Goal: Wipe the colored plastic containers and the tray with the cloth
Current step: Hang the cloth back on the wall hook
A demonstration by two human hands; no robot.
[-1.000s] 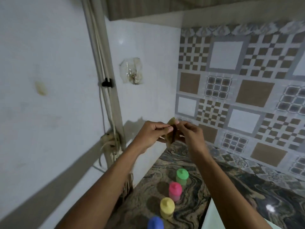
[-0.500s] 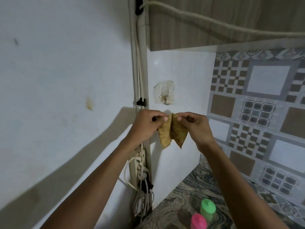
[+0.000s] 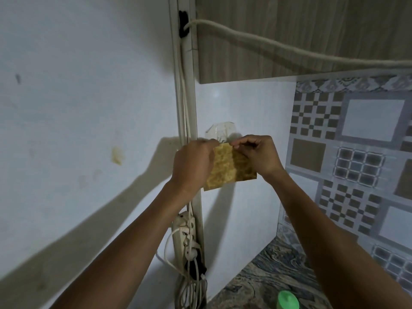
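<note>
Cloth [image 3: 225,170] sits mid-frame, top edge pinched by your left hand [image 3: 191,163] and right hand [image 3: 259,155] at the hook [image 3: 219,132], and if either pinch slips it could drop onto the plugs [image 3: 187,241] lower down, well away from the green container [image 3: 288,300] at bottom right.

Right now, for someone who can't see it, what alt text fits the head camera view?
The left hand and right hand pinch the top edge of a yellow-brown cloth just below a clear wall hook. A green-lidded container shows below.
</note>
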